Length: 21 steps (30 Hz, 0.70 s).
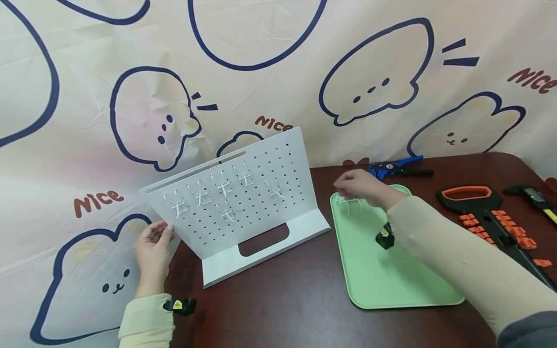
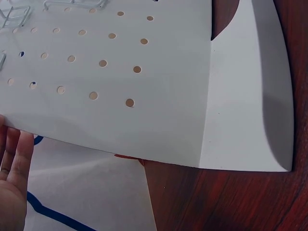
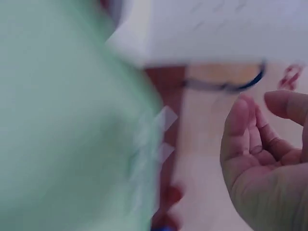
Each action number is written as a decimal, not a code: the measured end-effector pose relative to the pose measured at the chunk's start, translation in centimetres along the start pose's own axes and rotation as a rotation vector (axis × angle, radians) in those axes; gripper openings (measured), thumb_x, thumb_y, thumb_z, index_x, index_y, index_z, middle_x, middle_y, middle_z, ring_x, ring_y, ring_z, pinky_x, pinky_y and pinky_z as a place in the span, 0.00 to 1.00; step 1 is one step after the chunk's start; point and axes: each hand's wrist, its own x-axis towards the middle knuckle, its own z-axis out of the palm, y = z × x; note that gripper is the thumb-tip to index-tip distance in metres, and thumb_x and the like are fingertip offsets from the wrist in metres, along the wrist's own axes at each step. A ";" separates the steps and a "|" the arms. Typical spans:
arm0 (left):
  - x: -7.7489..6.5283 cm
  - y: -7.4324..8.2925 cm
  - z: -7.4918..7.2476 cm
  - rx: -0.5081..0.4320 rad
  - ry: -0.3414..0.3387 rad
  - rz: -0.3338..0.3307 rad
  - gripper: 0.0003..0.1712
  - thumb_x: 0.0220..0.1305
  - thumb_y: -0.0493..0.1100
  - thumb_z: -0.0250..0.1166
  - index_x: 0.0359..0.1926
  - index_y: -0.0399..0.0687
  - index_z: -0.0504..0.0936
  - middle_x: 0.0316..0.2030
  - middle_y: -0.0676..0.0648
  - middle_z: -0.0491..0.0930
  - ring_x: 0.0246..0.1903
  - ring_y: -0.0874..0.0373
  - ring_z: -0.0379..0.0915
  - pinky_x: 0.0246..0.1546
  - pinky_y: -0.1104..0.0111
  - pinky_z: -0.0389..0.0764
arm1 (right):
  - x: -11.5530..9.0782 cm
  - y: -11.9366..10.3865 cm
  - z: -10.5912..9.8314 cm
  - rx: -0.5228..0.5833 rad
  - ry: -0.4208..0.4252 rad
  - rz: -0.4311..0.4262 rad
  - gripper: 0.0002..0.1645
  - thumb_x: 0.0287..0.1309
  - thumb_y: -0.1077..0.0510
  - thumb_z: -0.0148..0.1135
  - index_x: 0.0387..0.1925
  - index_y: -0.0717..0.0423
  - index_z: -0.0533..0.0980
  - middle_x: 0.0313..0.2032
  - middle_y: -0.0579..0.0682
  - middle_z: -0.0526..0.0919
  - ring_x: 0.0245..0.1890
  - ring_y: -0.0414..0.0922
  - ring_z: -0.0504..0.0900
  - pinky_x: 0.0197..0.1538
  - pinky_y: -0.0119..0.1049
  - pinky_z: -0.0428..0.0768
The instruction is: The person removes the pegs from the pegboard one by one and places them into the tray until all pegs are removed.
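A white pegboard stand (image 1: 261,193) stands tilted on the dark table, with several white wire hooks (image 1: 224,187) hung in its holes. My left hand (image 1: 153,253) grips the board's left edge, thumb at the front; in the left wrist view part of that hand (image 2: 14,178) shows under the edge. My right hand (image 1: 363,186) is above the far left corner of a green tray (image 1: 361,285), near more white wire hooks (image 1: 348,202) there. In the right wrist view, a gap shows between that hand's thumb and fingers (image 3: 238,120), with nothing held. The hooks are blurred there.
Behind the tray lies a blue and black plier-like tool (image 1: 391,168). To the right are a black and orange tool (image 1: 472,198), several orange pieces (image 1: 515,229) and a digital caliper (image 1: 533,195). A printed cloth (image 1: 270,96) hangs behind the table.
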 end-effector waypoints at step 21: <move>0.0 0.0 -0.1 0.050 0.001 0.022 0.10 0.75 0.34 0.62 0.52 0.32 0.79 0.36 0.62 0.79 0.36 0.70 0.78 0.40 0.83 0.80 | 1.8 -10.3 13.4 0.778 -0.242 0.005 0.20 0.77 0.64 0.53 0.64 0.71 0.70 0.52 0.60 0.80 0.50 0.49 0.82 0.60 0.38 0.81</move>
